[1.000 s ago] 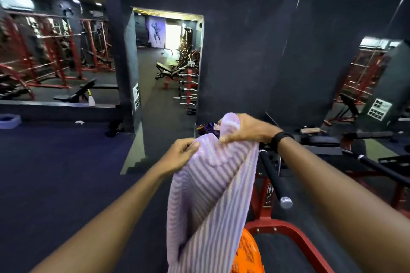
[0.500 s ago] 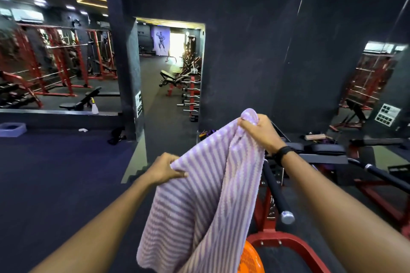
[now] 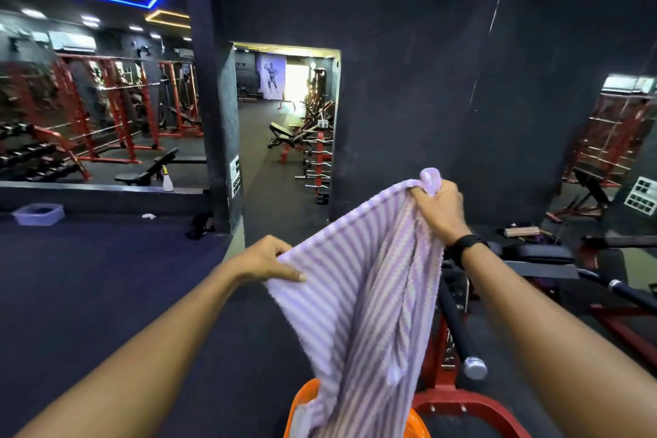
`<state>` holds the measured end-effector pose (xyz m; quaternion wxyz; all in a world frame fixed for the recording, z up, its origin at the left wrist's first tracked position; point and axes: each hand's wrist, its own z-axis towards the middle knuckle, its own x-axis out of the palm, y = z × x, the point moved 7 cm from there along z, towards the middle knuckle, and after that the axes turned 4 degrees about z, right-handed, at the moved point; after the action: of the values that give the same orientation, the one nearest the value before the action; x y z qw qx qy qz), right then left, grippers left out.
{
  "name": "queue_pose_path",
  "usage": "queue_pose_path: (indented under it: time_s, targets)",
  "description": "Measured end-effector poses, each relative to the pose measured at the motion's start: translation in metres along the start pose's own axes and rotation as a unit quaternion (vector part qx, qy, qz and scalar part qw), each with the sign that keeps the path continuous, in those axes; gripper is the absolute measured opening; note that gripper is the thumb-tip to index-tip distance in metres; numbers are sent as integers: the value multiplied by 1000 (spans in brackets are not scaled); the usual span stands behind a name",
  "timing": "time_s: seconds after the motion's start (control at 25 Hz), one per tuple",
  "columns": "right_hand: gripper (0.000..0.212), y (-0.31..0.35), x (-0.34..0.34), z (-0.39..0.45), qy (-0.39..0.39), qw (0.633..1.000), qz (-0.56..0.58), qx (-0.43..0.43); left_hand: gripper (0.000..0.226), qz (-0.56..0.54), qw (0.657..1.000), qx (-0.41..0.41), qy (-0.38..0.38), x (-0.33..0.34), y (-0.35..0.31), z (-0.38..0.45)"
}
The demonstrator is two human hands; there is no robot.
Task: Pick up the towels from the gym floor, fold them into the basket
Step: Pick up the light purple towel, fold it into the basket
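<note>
A lilac and white striped towel (image 3: 359,302) hangs in the air in front of me, spread between both hands. My left hand (image 3: 270,260) pinches its lower left corner. My right hand (image 3: 439,208), with a black band on the wrist, grips the upper right corner higher up. The towel's lower end drapes down over an orange mesh basket (image 3: 305,398) at the bottom of the view, which it mostly hides.
A red machine frame (image 3: 455,402) with a black bar (image 3: 457,327) stands just right of the basket. Black benches (image 3: 540,256) lie to the right. Dark floor (image 3: 89,277) opens to the left, with a lilac tub (image 3: 39,213) by the mirror ledge.
My hands have pulled apart, the left one down and left, the right one up and right. The bunched towel has spread out wide between them.
</note>
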<state>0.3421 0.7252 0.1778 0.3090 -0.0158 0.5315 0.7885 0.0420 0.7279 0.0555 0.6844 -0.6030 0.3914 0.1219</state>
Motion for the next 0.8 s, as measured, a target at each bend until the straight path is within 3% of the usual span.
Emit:
queue_pose_path:
  time_s: [0.16,0.2,0.24,0.32,0.52,0.68,0.8]
  targets:
    - [15,-19,-12,7,-89,993,39,68,34,-39,994,-69,81,-4,23,-21]
    - [10,-23,-9,7,-80,993,40,77,32,-92,991,-70,64,-4,17,-23]
    - [20,-24,-1,6,-48,995,31,82,32,-166,984,-67,27,-4,7,-22]
    - [43,-23,23,-1,36,996,10,79,25,-322,943,-58,-54,-1,-17,-13]
    - [31,10,79,-35,174,984,39,-11,9,-517,840,-91,-135,22,-65,11]
    - [12,35,86,-53,181,972,7,-152,19,-624,752,-102,-185,33,-78,15]
    - [25,44,87,-62,201,956,-17,-213,18,-664,710,-113,-206,32,-71,16]
